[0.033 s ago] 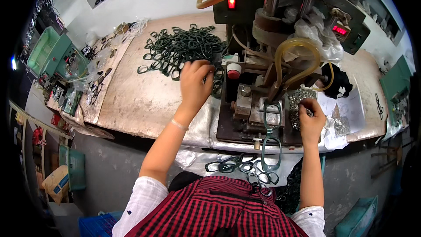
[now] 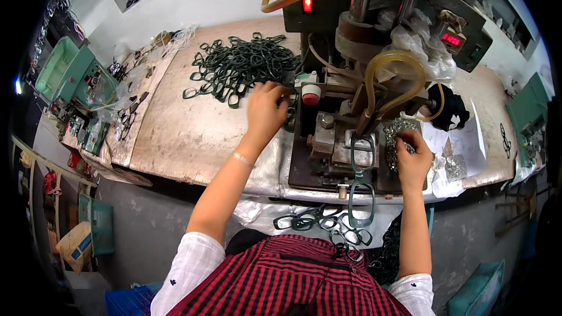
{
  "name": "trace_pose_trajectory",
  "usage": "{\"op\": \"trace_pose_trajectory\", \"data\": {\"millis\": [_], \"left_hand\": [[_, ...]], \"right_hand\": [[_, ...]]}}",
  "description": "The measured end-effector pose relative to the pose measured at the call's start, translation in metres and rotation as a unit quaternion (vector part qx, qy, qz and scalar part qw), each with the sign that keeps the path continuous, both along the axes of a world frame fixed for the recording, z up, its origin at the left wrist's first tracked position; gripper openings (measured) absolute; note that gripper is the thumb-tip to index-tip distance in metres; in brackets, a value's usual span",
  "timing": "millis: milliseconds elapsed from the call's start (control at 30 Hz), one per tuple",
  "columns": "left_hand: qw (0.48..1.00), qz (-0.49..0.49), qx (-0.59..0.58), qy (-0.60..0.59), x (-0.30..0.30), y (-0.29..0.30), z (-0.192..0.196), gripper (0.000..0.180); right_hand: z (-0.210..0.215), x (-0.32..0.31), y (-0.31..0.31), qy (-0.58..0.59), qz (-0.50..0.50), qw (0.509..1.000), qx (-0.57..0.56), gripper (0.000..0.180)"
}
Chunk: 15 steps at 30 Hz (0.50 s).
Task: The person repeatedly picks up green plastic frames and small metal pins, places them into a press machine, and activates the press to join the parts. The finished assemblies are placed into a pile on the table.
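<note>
A dark green eyeglass frame [image 2: 363, 195] sits upright in the press [image 2: 339, 155], its lower rim hanging past the bench edge. My left hand [image 2: 266, 111] is beside the press, at the near edge of a heap of green eyeglass frames [image 2: 234, 64]. Its fingers are curled, and what they hold, if anything, is hidden. On the right, my right hand [image 2: 414, 155] is over a pile of small shiny metal parts [image 2: 393, 134]. Thumb and fingertips come together there, and anything between them is too small to make out.
Finished-looking green frames [image 2: 316, 219] lie on a plastic-covered surface at my lap. A red button [image 2: 311, 98] stands out left of the press. Yellow hoses [image 2: 421, 85] loop in front of it. Papers [image 2: 468, 140] and a black cloth [image 2: 451, 111] lie right of the metal parts.
My left hand has shifted slightly right, away from the heap and toward the press. My right hand has moved a little left and up over the metal parts.
</note>
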State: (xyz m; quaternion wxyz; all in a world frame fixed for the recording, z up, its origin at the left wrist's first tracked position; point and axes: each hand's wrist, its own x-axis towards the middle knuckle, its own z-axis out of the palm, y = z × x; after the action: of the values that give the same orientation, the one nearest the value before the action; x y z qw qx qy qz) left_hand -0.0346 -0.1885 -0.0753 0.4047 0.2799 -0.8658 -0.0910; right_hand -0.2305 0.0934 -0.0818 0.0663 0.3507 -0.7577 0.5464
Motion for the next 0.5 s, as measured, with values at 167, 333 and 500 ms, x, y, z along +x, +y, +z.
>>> {"op": "trace_pose_trajectory", "data": {"millis": [167, 333, 500], "left_hand": [[0.985, 0.024, 0.098, -0.138, -0.044, -0.006, -0.046, 0.028], [0.981, -0.154, -0.072, -0.098, 0.003, -0.027, -0.067, 0.027], [0.947, -0.158, -0.154, -0.233, 0.033, -0.059, -0.058, 0.03]], "right_hand": [[-0.007, -0.002, -0.001, -0.125, -0.015, 0.992, 0.002, 0.015], [0.006, 0.01, 0.025, -0.148, -0.024, 0.989, -0.016, 0.015], [0.044, 0.035, -0.003, -0.138, 0.1, 0.983, -0.073, 0.014]]}}
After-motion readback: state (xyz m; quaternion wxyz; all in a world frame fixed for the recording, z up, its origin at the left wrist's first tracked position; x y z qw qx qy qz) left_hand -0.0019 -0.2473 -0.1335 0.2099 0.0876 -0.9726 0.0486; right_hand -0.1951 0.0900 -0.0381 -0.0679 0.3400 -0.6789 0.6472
